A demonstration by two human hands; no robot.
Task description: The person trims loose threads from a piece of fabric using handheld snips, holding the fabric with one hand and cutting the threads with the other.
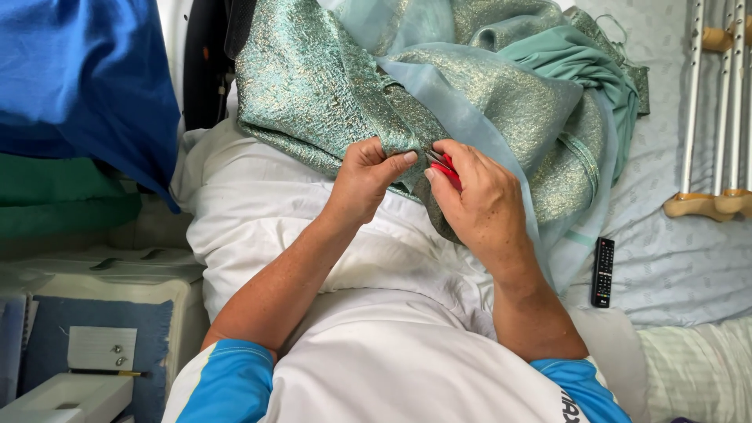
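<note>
Left hand (366, 176) first: we see its thumb and fingers pressed together, pinching a folded edge of the shimmering green-gold brocade fabric (313, 86). Our right hand (474, 200) sits just beside it, fingers curled and closed around a small red-handled thread snipper (445, 169), whose metal tip meets the fabric right at the pinched fold. We cannot tell whether the blades are parted. The fabric lies heaped across a white cloth-covered cushion (258, 211) on our lap and spills toward the far edge of the bed, with a sheer pale-blue layer (470, 117) and a plain teal lining (580, 59) folded over it. A black slim remote control (602, 272) rests on the pale patterned bedsheet (674, 251), near the fabric's right hem. Metal crutches with tan grips (717, 117) lie along the bed's right edge, well apart from both hands.
</note>
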